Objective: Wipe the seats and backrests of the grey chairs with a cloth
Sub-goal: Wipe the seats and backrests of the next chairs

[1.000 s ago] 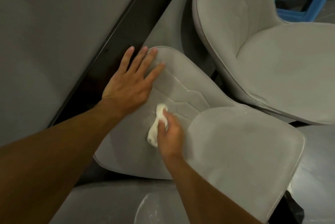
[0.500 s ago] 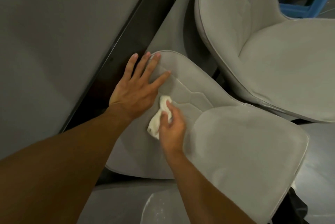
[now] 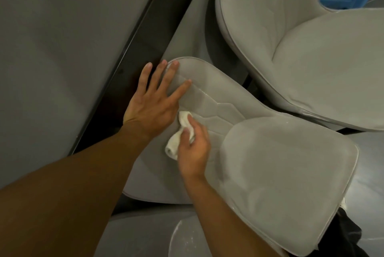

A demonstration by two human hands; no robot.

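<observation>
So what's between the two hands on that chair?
A crumpled white cloth, seen in the head view. The right hand grips it against the grey backrest, and its upper end lies right beside the flat left hand.

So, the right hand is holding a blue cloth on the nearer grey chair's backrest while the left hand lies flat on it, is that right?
Not quite: the head view shows the cloth is white, not blue. The right hand does hold it on the nearer grey chair's backrest, and the left hand lies flat there.
</observation>
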